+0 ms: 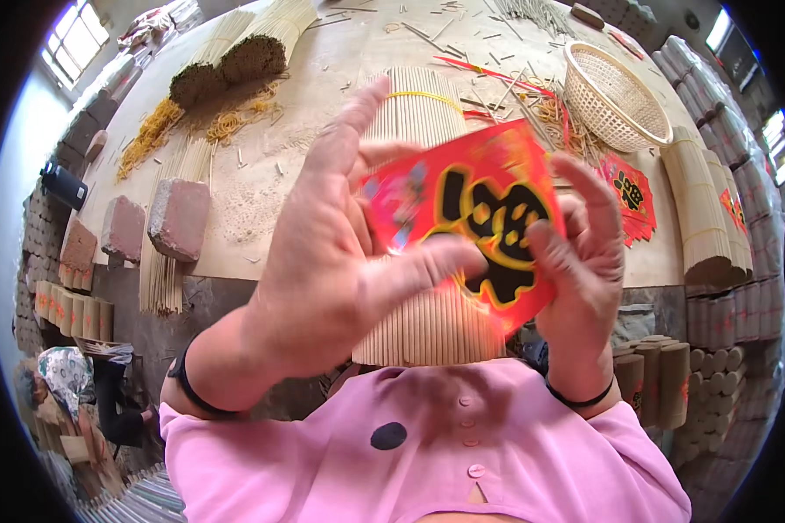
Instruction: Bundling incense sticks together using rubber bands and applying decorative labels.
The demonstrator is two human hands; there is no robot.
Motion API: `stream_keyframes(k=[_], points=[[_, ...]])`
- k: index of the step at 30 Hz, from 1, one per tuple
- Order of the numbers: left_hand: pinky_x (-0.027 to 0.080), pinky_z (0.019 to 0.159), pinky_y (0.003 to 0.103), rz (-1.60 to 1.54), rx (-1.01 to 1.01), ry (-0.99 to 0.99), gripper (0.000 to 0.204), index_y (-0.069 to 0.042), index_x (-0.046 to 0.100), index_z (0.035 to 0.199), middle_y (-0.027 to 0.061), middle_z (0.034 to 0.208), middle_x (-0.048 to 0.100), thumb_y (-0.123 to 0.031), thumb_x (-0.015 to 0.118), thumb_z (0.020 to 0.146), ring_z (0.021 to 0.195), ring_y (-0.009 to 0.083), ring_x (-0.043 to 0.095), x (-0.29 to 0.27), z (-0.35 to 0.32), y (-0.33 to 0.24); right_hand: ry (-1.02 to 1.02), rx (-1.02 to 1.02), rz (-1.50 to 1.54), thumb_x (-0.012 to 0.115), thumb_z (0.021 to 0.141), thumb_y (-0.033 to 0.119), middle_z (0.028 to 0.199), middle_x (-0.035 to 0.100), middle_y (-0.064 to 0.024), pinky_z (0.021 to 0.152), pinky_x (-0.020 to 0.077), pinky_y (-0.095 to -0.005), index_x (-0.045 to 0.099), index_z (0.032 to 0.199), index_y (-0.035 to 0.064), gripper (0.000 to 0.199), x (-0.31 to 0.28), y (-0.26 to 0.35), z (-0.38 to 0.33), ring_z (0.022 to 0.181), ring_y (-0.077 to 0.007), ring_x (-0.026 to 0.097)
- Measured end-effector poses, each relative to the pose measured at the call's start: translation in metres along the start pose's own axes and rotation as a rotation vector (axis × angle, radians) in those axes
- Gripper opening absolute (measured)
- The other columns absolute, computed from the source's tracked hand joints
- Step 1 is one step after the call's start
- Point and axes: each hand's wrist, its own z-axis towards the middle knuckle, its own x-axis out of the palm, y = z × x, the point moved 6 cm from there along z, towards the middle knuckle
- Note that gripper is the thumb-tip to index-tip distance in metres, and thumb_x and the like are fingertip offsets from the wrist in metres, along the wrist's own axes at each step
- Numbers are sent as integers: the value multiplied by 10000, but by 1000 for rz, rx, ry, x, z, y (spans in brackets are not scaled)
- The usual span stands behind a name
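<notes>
A square red paper label (488,187) with a bold black, yellow-edged character is held up in front of me, tilted. My left hand (318,253) has its thumb across the label's face and its lower fingers partly behind it; the index finger points up and away. The right edge of the label is pinched between the thumb and fingers of my right hand (589,244). Both hands are slightly blurred. Behind and below the label, a thick bundle of thin wooden sticks (427,340) lies on the table, tied with a yellow rubber band (423,96) near its far end.
Brick blocks (179,218) weigh down loose sticks at the left. Rubber bands (153,131) and two dark-ended bundles (253,54) lie beyond. To the right are a woven basket (615,100), more red labels (630,196) and wrapped bundles (696,209). Another person (65,375) sits at lower left.
</notes>
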Motion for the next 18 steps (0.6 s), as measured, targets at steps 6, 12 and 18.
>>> stream_keyframes(k=[6, 12, 18], points=[[541, 869, 252, 295, -505, 355, 795, -3, 358, 1479, 100, 1038, 625, -39, 770, 800, 954, 141, 648, -29, 58, 25, 268, 133, -528, 727, 870, 46, 984, 684, -88, 699, 511, -207, 624, 1198, -28, 351, 17, 20, -15, 757, -65, 595], [499, 671, 211, 734, 47, 298, 627, -56, 504, 1393, -3, 910, 590, -66, 767, 824, 743, 56, 565, -42, 84, 28, 481, -420, -1409, 668, 819, 584, 1269, 548, -270, 1009, 395, -467, 533, 1307, -78, 834, 55, 22, 2, 1159, -401, 521], [521, 643, 355, 1272, 246, 280, 136, 2, 686, 970, 148, 844, 649, -51, 701, 846, 728, 271, 662, -46, 56, 22, 677, -293, -1282, 633, 772, 713, 1362, 506, -291, 1091, 346, -505, 494, 1328, -108, 1002, 49, -4, -7, 1297, -449, 464]])
